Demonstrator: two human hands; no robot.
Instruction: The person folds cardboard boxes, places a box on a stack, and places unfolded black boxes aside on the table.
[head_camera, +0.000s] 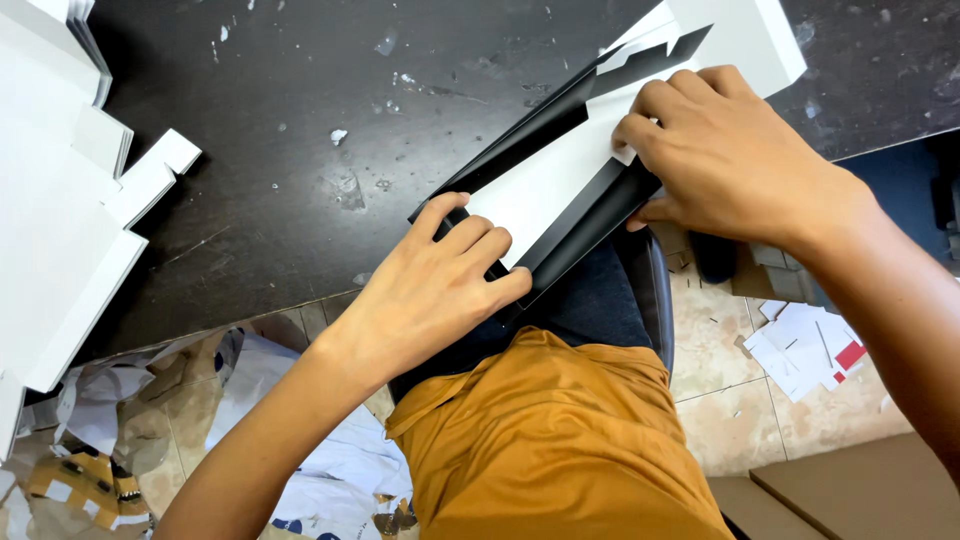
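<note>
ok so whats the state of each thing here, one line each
box blank: black and white card, partly folded, black side flaps raised, lying at the table edge
left hand: pressing down on the blank's near end
right hand: fingers curled on the blank's far end
white stack: flat, unfolded, on the table's left side
table: dark, scratched, dotted with paper bits
floor scraps: loose on the tiles

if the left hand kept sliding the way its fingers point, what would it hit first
Probably the right hand. The left hand rests on the near end of the black-and-white card piece, fingers pointing up its length toward the far right. Along that line lies only flat card, then the right hand pressing on the far end.
</note>
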